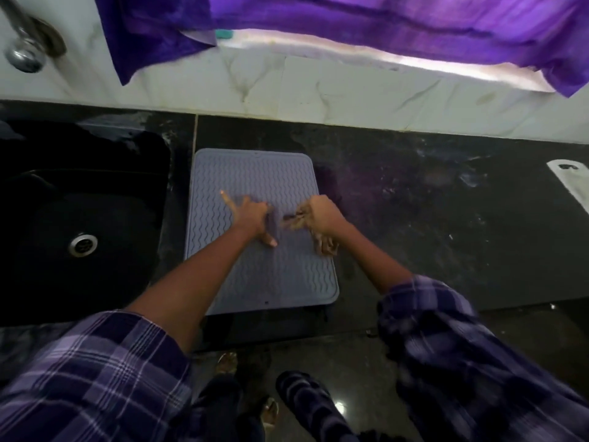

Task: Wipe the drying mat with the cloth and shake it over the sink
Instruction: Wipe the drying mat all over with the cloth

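The grey drying mat (264, 275) lies flat on the dark counter (430, 218), just right of the black sink (63, 218). The right hand (325, 215) closes its grip on a brownish cloth (323, 245) (blurred, its shape hard to read) pressed to the mat. The left hand (251, 218) rests spread on the mat, holding nothing. Plaid sleeves (95, 378) are cut off below.

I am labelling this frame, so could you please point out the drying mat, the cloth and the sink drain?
drying mat (255, 173): head view, bare ribbed far part.
cloth (323, 245): head view, bunched end below the right hand.
sink drain (82, 244): head view, metal ring's centre.
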Tool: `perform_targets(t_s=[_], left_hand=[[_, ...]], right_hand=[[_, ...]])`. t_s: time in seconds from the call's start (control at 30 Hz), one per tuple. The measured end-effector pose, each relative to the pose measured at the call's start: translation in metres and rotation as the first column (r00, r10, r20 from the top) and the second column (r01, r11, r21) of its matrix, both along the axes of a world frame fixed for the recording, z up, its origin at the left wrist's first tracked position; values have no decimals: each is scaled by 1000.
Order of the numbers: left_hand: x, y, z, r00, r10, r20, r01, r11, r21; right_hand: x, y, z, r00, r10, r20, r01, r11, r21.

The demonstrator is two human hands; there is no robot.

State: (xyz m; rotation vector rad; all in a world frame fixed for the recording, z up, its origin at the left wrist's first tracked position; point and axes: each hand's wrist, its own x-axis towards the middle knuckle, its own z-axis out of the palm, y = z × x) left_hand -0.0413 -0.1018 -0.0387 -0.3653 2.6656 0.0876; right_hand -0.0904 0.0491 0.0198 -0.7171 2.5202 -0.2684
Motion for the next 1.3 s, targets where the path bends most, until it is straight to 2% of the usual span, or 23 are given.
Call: perform_targets(t_s=[0.07,0.17,0.27,0.4,0.47,0.57,0.6,0.67,0.73,0.8,0.87,0.97,1.1,1.2,1.3], left_hand=[[11,12,-4,998,-59,26,60,998,-26],[20,20,-10,998,-63,-17,61,995,-80],[24,23,-5,997,-77,-27,73,987,-145],[30,35,3,998,-66,-8,63,975,-213],[33,41,6,999,-40,7,41,981,-189],[36,45,11,994,104,16,-105,994,39],[39,47,11,995,101,15,-101,994,49],[48,45,11,999,5,40,-2,998,-69],[54,39,7,996,-30,78,44,983,-179],[59,35,7,994,-22,111,48,971,-234],[59,38,8,992,-36,124,71,955,-289],[57,47,12,985,-53,164,111,923,-368],[57,48,10,986,-57,158,114,917,-382],[58,43,6,987,-49,154,102,926,-362],[54,38,7,983,-37,181,95,942,-323]], right_hand=[[3,-1,-17,994,-8,-111,17,997,80],[34,12,-44,988,9,-152,13,990,138],[76,47,-54,996,91,8,-90,971,221],[104,78,-42,979,197,57,-205,943,263],[101,60,-32,967,253,41,-255,940,226],[103,22,-35,954,268,-134,-262,963,63],[109,15,-41,930,321,-180,-314,947,66],[121,23,-54,871,446,-205,-433,895,108],[116,50,-62,849,492,-191,-475,870,131],[102,79,-58,911,388,-138,-368,918,149],[85,100,-49,960,272,-69,-242,928,284],[61,101,-27,977,189,-102,-136,914,383],[66,81,-24,964,146,-221,-95,969,228],[82,85,-34,984,141,-110,-115,969,217],[64,90,-21,989,143,41,-149,958,247]])
